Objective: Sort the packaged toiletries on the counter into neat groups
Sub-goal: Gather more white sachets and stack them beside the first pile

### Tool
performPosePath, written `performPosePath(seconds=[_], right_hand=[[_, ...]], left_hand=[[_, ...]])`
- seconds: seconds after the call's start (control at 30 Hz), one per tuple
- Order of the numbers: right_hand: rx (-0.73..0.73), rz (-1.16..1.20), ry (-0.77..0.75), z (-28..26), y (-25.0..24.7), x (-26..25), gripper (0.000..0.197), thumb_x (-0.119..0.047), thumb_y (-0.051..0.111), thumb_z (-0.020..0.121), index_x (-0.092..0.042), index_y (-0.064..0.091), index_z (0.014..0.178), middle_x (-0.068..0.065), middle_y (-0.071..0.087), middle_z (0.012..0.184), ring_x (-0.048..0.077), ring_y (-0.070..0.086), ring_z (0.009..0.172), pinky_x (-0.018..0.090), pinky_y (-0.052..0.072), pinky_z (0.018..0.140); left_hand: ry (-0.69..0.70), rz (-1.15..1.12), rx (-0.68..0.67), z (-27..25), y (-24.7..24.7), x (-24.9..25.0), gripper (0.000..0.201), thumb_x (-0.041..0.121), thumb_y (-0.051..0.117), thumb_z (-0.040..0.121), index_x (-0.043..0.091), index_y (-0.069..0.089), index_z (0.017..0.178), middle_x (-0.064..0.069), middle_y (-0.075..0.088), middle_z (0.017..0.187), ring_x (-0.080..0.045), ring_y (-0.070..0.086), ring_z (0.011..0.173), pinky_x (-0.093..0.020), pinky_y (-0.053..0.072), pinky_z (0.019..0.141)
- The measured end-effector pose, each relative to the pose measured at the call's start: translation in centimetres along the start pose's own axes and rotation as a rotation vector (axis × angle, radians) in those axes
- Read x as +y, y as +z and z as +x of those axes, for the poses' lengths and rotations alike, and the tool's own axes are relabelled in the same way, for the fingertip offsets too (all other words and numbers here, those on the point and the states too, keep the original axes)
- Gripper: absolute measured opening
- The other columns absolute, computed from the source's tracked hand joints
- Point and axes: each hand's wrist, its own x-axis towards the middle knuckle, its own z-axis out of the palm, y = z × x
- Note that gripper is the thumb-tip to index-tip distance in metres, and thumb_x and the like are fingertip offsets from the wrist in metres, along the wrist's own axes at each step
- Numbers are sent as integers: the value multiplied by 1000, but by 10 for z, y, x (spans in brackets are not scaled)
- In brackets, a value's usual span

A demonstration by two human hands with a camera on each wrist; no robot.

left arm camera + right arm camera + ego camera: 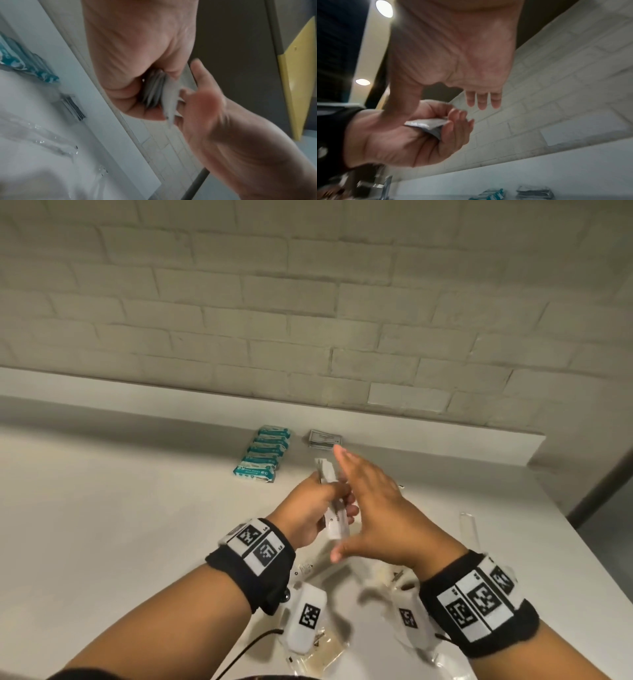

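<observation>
My left hand [318, 508] grips a small stack of long white sachets [334, 505] above the counter; the left wrist view shows the sachets [159, 93] edge-on between thumb and fingers. My right hand [370, 501] is flat with straight fingers, pressed against the right side of the sachets. From the right wrist I see its palm [462, 54] open above the left hand and the sachets [426, 125]. At the back stand a row of teal packets [265, 453] and a stack of grey sachets [323, 438]. Clear wrapped packets [318, 648] lie beneath my wrists.
The white counter [120, 525] ends at a raised ledge under a white brick wall [308, 302]. A clear wrapped item [469, 525] lies at the right near the counter's edge. A chrome tap [383, 184] shows low in the right wrist view.
</observation>
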Motion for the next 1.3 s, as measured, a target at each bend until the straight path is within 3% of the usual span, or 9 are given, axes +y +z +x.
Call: performPosePath(seconds=[0.07, 0.2, 0.57, 0.67, 0.77, 0.9, 1.07, 1.2, 1.3], right_hand=[[-51, -73, -80, 4, 3, 0, 139, -46, 84, 59, -49, -32, 137, -10, 0, 160, 7, -4, 146, 27, 0, 118], [63, -20, -84, 11, 1, 1, 126, -37, 80, 65, -48, -16, 146, -12, 35, 128, 7, 37, 122, 17, 33, 95], [82, -103, -72, 19, 11, -5, 131, -48, 84, 55, -44, -8, 149, -11, 38, 126, 7, 35, 122, 23, 23, 110], [47, 138, 45, 22, 15, -4, 134, -44, 88, 53, -48, -7, 148, -14, 33, 131, 6, 38, 122, 25, 37, 103], [36, 592, 282, 27, 16, -1, 96, -41, 78, 74, -31, 21, 151, -9, 47, 131, 6, 52, 116, 29, 45, 98], [-107, 1197, 502, 41, 32, 1, 27, -30, 56, 95, -5, 60, 104, 14, 66, 92, 24, 67, 77, 40, 56, 74], [3, 1409, 576, 67, 49, 14, 11, -9, 63, 89, 1, 62, 94, 17, 65, 79, 20, 66, 58, 26, 58, 53], [-8, 1291, 642, 90, 49, 42, 8, -3, 64, 87, 1, 63, 94, 15, 65, 73, 18, 63, 53, 24, 57, 50], [-43, 1149, 703, 117, 44, 69, 10, -2, 68, 84, 1, 64, 92, 15, 64, 73, 20, 62, 52, 27, 57, 51]], left_hand=[[-17, 62, -86, -4, 4, -2, 30, -5, 43, 92, 15, 65, 95, 2, 69, 67, -9, 66, 57, -18, 49, 47], [-101, -3, -104, -10, 3, 1, 16, -1, 45, 90, 6, 59, 90, -3, 63, 60, -12, 64, 54, -20, 48, 47], [-126, -172, -50, -12, 1, 3, 21, 9, 45, 96, 7, 54, 114, -11, 57, 73, -19, 61, 61, -24, 51, 46], [-71, -225, 0, -7, -4, 4, 14, 14, 47, 98, 6, 56, 105, -8, 56, 68, -17, 59, 54, -25, 53, 48], [29, -346, 105, 4, -18, 6, 15, 17, 49, 99, 10, 52, 87, -3, 53, 61, -16, 57, 56, -31, 55, 58], [84, -302, 171, 21, -34, -1, 16, 24, 49, 99, 9, 51, 96, -1, 61, 67, -15, 65, 68, -30, 54, 60], [64, -258, 124, 40, -42, -14, 26, 28, 49, 99, 5, 51, 110, -6, 64, 85, -16, 67, 62, -24, 53, 51], [80, -88, 146, 71, -60, -14, 27, 22, 62, 92, 11, 51, 114, -6, 61, 105, -16, 62, 87, -28, 52, 72], [148, 344, 189, 103, -79, 4, 46, 23, 70, 86, 15, 50, 127, -1, 56, 124, -13, 56, 110, -27, 45, 92]])
